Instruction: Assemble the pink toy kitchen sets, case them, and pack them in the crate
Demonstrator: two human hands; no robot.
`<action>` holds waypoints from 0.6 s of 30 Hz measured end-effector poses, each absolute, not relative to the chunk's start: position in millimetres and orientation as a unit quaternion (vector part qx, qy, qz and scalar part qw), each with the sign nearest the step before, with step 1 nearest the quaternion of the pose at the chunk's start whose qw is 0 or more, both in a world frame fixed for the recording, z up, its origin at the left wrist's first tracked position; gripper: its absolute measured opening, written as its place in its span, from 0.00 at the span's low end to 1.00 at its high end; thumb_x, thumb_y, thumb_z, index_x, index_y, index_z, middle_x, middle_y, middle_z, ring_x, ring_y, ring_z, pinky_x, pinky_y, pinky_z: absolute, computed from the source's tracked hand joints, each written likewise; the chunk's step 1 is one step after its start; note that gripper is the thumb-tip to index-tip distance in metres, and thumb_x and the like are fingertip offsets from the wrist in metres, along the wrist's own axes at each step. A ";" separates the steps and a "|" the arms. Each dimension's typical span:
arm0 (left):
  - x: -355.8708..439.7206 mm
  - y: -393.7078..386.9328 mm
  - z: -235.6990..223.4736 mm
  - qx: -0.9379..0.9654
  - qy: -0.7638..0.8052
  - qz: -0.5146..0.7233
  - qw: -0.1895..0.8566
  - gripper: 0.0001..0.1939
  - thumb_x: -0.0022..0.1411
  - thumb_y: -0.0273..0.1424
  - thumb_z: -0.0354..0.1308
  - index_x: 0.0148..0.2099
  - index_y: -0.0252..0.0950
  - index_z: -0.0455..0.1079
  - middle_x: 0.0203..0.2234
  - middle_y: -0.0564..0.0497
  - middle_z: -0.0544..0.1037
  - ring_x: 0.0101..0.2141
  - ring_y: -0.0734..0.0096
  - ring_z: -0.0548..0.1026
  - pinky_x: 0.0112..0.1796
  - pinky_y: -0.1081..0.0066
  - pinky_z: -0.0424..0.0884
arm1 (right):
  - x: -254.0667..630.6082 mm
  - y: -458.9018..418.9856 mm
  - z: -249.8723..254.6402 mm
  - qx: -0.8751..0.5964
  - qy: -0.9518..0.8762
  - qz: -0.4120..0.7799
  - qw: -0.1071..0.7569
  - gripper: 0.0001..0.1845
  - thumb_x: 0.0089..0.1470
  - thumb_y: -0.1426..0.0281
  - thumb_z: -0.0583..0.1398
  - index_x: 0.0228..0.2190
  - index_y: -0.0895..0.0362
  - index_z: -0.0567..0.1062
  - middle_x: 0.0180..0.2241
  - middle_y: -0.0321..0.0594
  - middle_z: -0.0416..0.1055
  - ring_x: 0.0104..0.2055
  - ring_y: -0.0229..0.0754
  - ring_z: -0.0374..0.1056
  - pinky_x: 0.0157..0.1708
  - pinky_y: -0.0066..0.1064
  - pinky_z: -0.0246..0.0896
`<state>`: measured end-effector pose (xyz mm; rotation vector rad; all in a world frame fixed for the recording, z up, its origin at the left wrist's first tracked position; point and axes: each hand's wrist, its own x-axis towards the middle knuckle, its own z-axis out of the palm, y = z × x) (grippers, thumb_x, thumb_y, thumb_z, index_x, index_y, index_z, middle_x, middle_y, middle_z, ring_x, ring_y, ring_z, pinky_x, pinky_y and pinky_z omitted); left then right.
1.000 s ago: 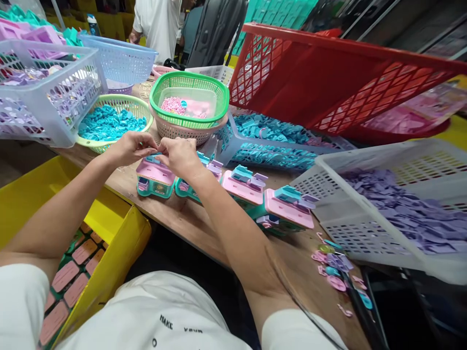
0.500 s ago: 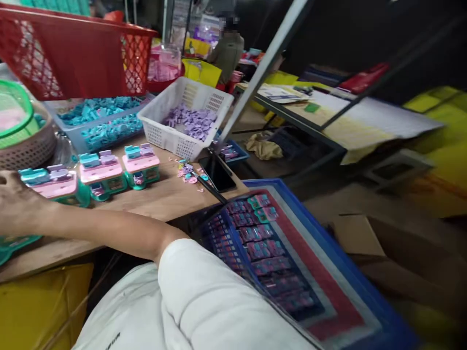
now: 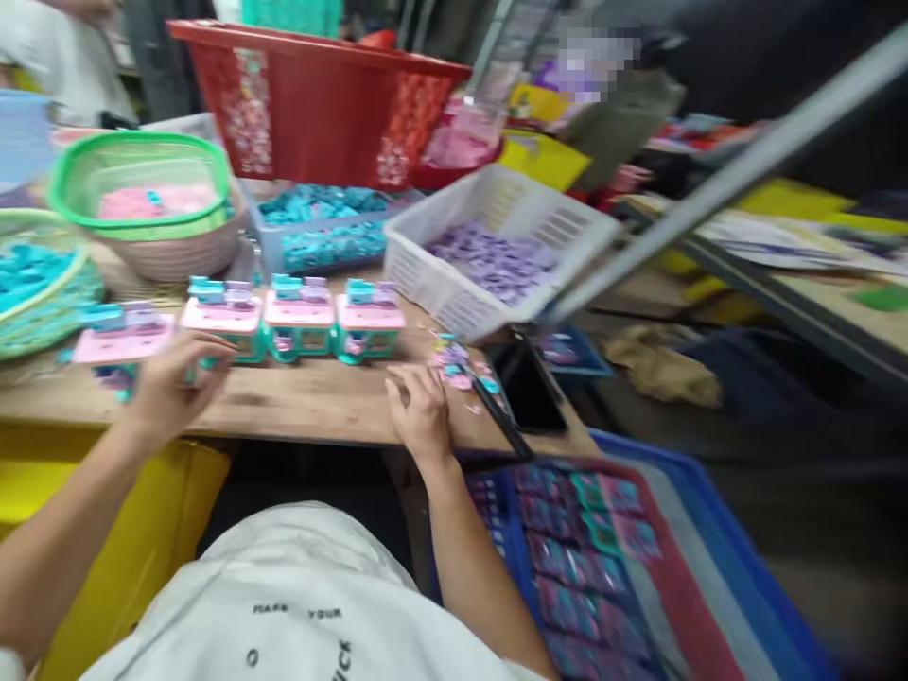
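The toys (image 3: pixel 298 320) are moulded in smooth plastic, the far red basket (image 3: pixel 323 113) in plastic too; the tabletop (image 3: pixel 312 405) is surfaced in matt wood, the shirt (image 3: pixel 305 558) made of cloth.

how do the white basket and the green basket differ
Shape: the white basket is angular, while the green basket is rounded.
Contents: the white basket holds loose purple pieces; the green basket holds a tub of pink pieces.
Place: the green basket sits on a pinkish basket; the white basket isn't stacked.
Both are open-topped.

Motion blur throughout, moderate light on the wooden tabletop (image 3: pixel 312 402), dim gloom toward the right edge
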<state>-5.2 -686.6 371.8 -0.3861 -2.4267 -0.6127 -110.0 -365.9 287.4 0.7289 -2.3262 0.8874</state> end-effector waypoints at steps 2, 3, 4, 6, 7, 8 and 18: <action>10.9 -677.6 360.5 -0.218 -0.913 -0.206 0.277 0.07 0.71 0.28 0.53 0.41 0.35 0.72 0.37 0.46 0.80 0.38 0.70 0.77 0.40 0.70 0.73 | -92.9 -396.1 292.1 0.395 -0.824 0.344 0.216 0.09 0.65 0.72 0.57 0.40 0.56 0.78 0.37 0.43 0.78 0.42 0.46 0.70 0.43 0.38 0.62; 16.2 -673.2 355.5 -0.251 -0.914 -0.190 0.256 0.07 0.70 0.26 0.53 0.40 0.35 0.72 0.36 0.46 0.80 0.37 0.70 0.76 0.40 0.70 0.72 | -84.4 -412.4 297.0 0.453 -0.801 0.343 0.188 0.08 0.65 0.73 0.58 0.38 0.56 0.78 0.36 0.41 0.77 0.40 0.44 0.70 0.40 0.36 0.60; 20.5 -670.2 351.8 -0.270 -0.915 -0.178 0.242 0.07 0.70 0.25 0.53 0.41 0.35 0.72 0.35 0.46 0.80 0.37 0.69 0.76 0.39 0.69 0.72 | -76.8 -428.3 303.4 0.503 -0.777 0.340 0.166 0.07 0.65 0.73 0.58 0.37 0.56 0.78 0.35 0.40 0.77 0.38 0.43 0.70 0.38 0.35 0.59; 29.6 -671.1 350.2 -0.281 -0.915 -0.166 0.236 0.06 0.70 0.24 0.52 0.41 0.35 0.71 0.35 0.45 0.80 0.36 0.68 0.75 0.39 0.68 0.72 | -66.3 -458.4 320.4 0.576 -0.732 0.337 0.141 0.06 0.64 0.74 0.59 0.37 0.56 0.77 0.34 0.38 0.77 0.37 0.41 0.70 0.37 0.34 0.57; 35.2 -676.0 352.4 -0.272 -0.916 -0.166 0.245 0.06 0.69 0.24 0.52 0.42 0.35 0.71 0.35 0.45 0.80 0.36 0.68 0.75 0.39 0.68 0.72 | -64.2 -472.6 330.6 0.605 -0.709 0.337 0.133 0.06 0.64 0.75 0.59 0.37 0.56 0.77 0.33 0.38 0.77 0.37 0.41 0.70 0.37 0.34 0.57; 41.6 -684.2 356.4 -0.257 -0.917 -0.167 0.257 0.06 0.69 0.23 0.52 0.42 0.35 0.71 0.36 0.45 0.80 0.36 0.68 0.75 0.39 0.69 0.72 | -64.2 -486.6 341.8 0.633 -0.687 0.336 0.123 0.06 0.64 0.75 0.59 0.38 0.57 0.77 0.34 0.38 0.77 0.37 0.40 0.70 0.38 0.34 0.57; 50.6 -890.4 426.5 0.309 -0.894 -0.099 0.309 0.08 0.61 0.31 0.55 0.36 0.36 0.75 0.32 0.45 0.81 0.35 0.61 0.77 0.40 0.64 0.73 | -104.9 -616.5 442.4 0.750 -0.556 0.328 0.142 0.10 0.67 0.72 0.56 0.37 0.56 0.78 0.35 0.42 0.77 0.37 0.41 0.69 0.37 0.34 0.61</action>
